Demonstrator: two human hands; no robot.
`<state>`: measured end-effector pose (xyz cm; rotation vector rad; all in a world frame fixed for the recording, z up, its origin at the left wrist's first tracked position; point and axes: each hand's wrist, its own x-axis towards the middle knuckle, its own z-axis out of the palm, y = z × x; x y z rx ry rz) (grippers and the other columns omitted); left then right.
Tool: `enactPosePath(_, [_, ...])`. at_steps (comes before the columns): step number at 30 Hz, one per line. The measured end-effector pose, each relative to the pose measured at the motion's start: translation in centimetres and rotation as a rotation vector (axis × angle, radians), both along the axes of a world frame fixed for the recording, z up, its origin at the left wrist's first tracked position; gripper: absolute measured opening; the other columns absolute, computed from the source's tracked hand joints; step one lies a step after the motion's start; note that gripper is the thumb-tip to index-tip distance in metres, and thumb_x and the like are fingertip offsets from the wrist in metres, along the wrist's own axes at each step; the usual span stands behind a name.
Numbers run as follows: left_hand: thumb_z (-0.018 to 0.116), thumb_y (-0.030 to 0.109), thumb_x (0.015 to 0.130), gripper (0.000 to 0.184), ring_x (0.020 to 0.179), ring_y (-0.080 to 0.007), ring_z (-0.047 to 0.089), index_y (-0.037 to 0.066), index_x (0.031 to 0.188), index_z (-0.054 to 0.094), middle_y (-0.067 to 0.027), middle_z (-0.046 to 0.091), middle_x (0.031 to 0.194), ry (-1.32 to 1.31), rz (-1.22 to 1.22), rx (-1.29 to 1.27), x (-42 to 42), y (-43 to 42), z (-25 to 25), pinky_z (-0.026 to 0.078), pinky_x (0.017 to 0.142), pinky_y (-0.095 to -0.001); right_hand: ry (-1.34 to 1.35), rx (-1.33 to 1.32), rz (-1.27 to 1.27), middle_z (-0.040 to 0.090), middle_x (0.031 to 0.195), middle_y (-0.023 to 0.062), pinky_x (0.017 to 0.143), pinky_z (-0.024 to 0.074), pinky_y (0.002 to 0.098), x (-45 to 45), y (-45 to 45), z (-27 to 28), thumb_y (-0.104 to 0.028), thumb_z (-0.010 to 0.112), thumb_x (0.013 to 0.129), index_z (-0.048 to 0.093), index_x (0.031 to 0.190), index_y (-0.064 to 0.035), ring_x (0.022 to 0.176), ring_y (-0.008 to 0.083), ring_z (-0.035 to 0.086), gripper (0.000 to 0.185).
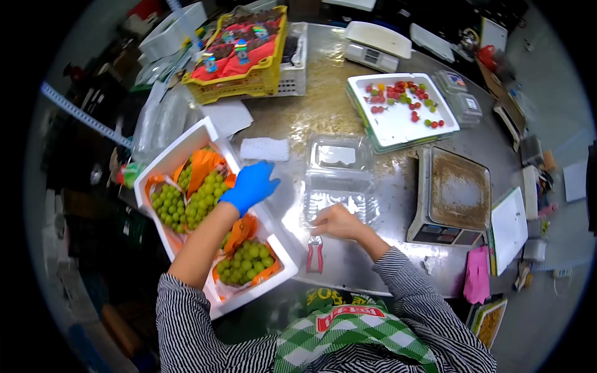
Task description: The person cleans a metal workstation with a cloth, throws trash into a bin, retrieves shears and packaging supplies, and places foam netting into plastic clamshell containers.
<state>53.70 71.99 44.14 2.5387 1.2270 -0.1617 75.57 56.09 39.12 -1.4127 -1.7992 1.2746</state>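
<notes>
Loads of green grapes (205, 199) in orange wrap (205, 165) sit in a foam box (273, 227), mostly left of and under the left hand (252, 186). Yellow crate (270, 78) is well beyond that hand. It's got a blue glove on, fingers stretched out over the box's right side, not gripping anything I can see. White cloth (264, 149) lies on the desk (360, 270) just past its fingertips. Snips (314, 253) are just nearside of the right hand (339, 222), and an open clear pack (339, 155) is just beyond it. That hand's bare, fingers bent at the pack's near edge; can't tell if it's pinching anything. Further right: tomatoes (398, 93) on a tray (398, 127) well beyond it, then a scale (460, 186) off its right side.
</notes>
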Motion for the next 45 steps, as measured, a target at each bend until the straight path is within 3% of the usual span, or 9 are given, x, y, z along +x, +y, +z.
enactPosePath(3, [0.062,0.029,0.08,0.062,0.117,-0.0378,0.051,0.003,0.133,0.044,-0.0245,0.043,0.137,0.146,-0.062,-0.022,0.8,5.9,-4.9,0.043,0.097,-0.0434,-0.005,0.036,-0.059,0.068,0.085,0.0151,0.068,0.0509,0.0352,-2.0,0.6,-0.1,-0.022,0.075,0.071,0.07,0.089,-0.0006,0.073,0.0279,0.065,0.028])
enactPosePath(8, [0.059,0.017,0.077,0.052,0.1,-0.0346,0.06,0.007,0.127,0.049,-0.0211,0.054,0.121,0.092,-0.189,0.167,1.0,11.8,-14.0,0.05,0.08,-0.0448,-0.23,0.224,-0.134,0.063,0.086,0.0119,0.073,0.0485,0.0407,-2.0,-2.0,-1.2,-0.022,0.068,0.078,0.07,0.089,-0.0045,0.083,0.0315,0.061,0.021])
enactPosePath(12, [0.055,0.008,0.076,0.034,0.095,-0.0378,0.062,0.005,0.109,0.06,-0.0228,0.06,0.111,0.203,-0.178,0.117,3.5,13.6,-13.7,0.051,0.078,-0.0455,-0.282,0.23,-0.235,0.061,0.083,0.0104,0.071,0.0492,0.0411,-2.0,-3.8,-1.3,-0.022,0.063,0.082,0.068,0.084,-0.0079,0.081,0.0302,0.06,0.015])
enactPosePath(13, [0.053,0.008,0.077,0.021,0.087,-0.0375,0.064,0.007,0.095,0.063,-0.0195,0.065,0.097,0.116,-0.231,0.211,3.2,13.9,-14.5,0.05,0.073,-0.047,-0.289,0.219,-0.223,0.061,0.083,0.01,0.071,0.0494,0.0409,-2.1,-3.9,-1.5,-0.022,0.062,0.082,0.068,0.084,-0.0084,0.081,0.0298,0.06,0.014])
enactPosePath(17, [0.053,0.014,0.08,0.021,0.086,-0.037,0.063,0.01,0.097,0.065,-0.0193,0.066,0.091,0.098,-0.215,0.165,3.0,15.3,-14.6,0.05,0.075,-0.0464,-0.245,0.201,-0.163,0.061,0.083,0.0092,0.07,0.0493,0.0398,-2.3,-3.0,-1.7,-0.02,0.06,0.083,0.069,0.084,-0.0089,0.08,0.0285,0.06,0.014])
enactPosePath(23, [0.054,0.025,0.087,0.024,0.087,-0.0409,0.06,0.007,0.1,0.064,-0.0199,0.065,0.095,-0.273,0.07,0.11,2.6,13.3,-6.1,0.049,0.075,-0.0458,-0.123,0.118,-0.116,0.064,0.084,0.0103,0.07,0.0495,0.0339,-0.8,-1.5,0.0,-0.018,0.064,0.08,0.071,0.089,-0.0068,0.076,0.0266,0.063,0.015])
enactPosePath(34, [0.059,0.014,0.088,0.033,0.098,-0.0137,0.057,-0.005,0.116,0.058,-0.0072,0.064,0.107,-1.008,0.293,-0.595,-2.7,-2.4,11.6,0.044,0.089,-0.0284,-0.013,-0.102,0.073,0.066,0.079,0.0103,0.07,0.0479,0.0326,0.3,0.1,-1.2,-0.014,0.069,0.074,0.071,0.082,-0.0038,0.075,0.0248,0.062,0.013])
enactPosePath(40, [0.058,0.01,0.089,0.034,0.101,-0.0138,0.057,-0.004,0.12,0.056,-0.0073,0.062,0.111,-1.279,0.54,-0.434,-4.1,-12.6,14.5,0.044,0.089,-0.0281,-0.406,0.531,-0.117,0.055,0.08,0.013,0.065,0.0481,0.0418,-2.3,-1.2,-1.1,-0.003,0.059,0.074,0.057,0.079,-0.0023,0.077,0.0334,0.059,0.006])
enactPosePath(45, [0.058,0.01,0.09,0.037,0.102,-0.0136,0.057,-0.003,0.124,0.053,-0.0073,0.06,0.117,-1.509,0.756,-0.404,-2.6,-18.7,12.2,0.045,0.087,-0.0264,-0.279,0.901,-0.471,0.05,0.076,0.0125,0.058,0.0452,0.0402,-0.6,0.1,3.1,-0.002,0.062,0.074,0.047,0.077,-0.0029,0.072,0.0318,0.056,0.015])
